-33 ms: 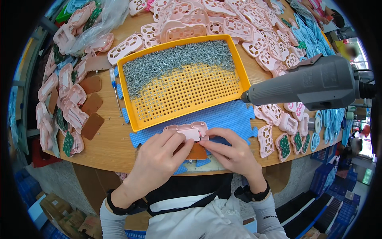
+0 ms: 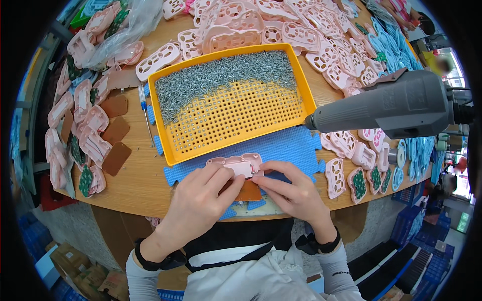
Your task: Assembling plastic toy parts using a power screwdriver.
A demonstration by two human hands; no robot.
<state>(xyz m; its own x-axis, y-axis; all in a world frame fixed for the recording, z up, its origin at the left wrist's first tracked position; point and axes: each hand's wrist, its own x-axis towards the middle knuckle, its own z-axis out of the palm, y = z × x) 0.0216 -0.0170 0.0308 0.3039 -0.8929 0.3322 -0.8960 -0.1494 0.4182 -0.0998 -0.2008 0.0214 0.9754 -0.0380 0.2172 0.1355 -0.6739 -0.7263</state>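
Note:
A pink plastic housing half [image 2: 235,164] is held over the near edge of the blue foam mat [image 2: 281,143], its inside facing up. My left hand [image 2: 201,193] closes on its left side, fingers bent and thumb near the middle. At the right end, my right hand [image 2: 293,190] pinches the housing's edge with thumb and forefinger, beside a small dark and reddish detail too small to make out. Below the housing a brown flat board [image 2: 249,191] shows partly between my hands; whether it is joined to the housing I cannot tell.
A yellow perforated tray [image 2: 168,145] of small screws stands just beyond. A grey power screwdriver [image 2: 386,105] reaches in from the right. Pink housings [image 2: 93,135] and brown boards [image 2: 117,158] lie left, beside a blue-handled screwdriver [image 2: 145,108]. Green circuit boards [image 2: 357,184] sit right.

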